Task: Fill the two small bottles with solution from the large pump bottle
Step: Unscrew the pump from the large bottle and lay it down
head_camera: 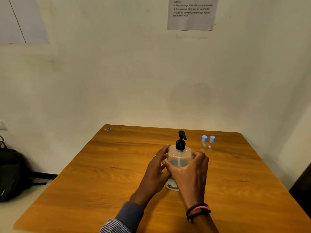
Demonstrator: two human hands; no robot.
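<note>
I can't see most of the clear plastic pump bottle with the black pump head [179, 154]; my left hand [155, 170] and right hand [190, 172] wrap it mid-desk. Two small clear bottles with blue caps [208, 143] stand near the wooden desk's [101, 182] far edge, open room leftward.
</note>
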